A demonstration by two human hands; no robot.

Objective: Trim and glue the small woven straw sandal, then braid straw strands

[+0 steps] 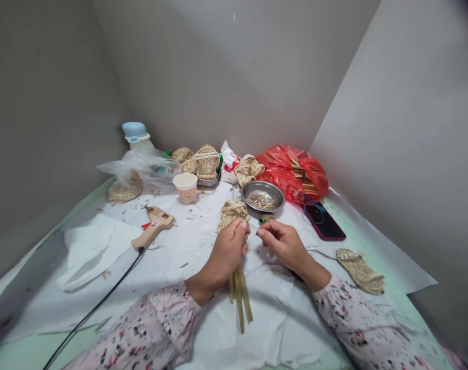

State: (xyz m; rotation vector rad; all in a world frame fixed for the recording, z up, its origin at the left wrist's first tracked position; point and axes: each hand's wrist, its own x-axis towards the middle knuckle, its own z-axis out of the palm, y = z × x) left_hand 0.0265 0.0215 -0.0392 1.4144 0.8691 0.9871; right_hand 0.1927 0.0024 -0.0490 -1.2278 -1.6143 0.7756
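Note:
My left hand (229, 247) is closed around a woven straw piece (233, 209), whose braided top shows beyond my fingers. Flat straw strips (240, 298) hang down below that hand. To its right, my right hand (282, 244) is pinched, thumb against forefinger, on a thin strand that runs toward the left hand; whether it is thread or a needle I cannot tell. Just beyond my right fingers lies a small green roll (266, 219). A metal bowl (263, 196) holding short straw bits stands behind it. Another slipper-shaped woven straw piece (360, 271) rests beside my right forearm.
At left lie a glue gun (153, 227) with a black cord and white paper (97, 246). A paper cup (185, 187), a plastic bag (141, 167), a bottle (136, 134) and woven pieces (207, 162) stand behind. A red bag (284, 172) and phone (325, 221) are at right.

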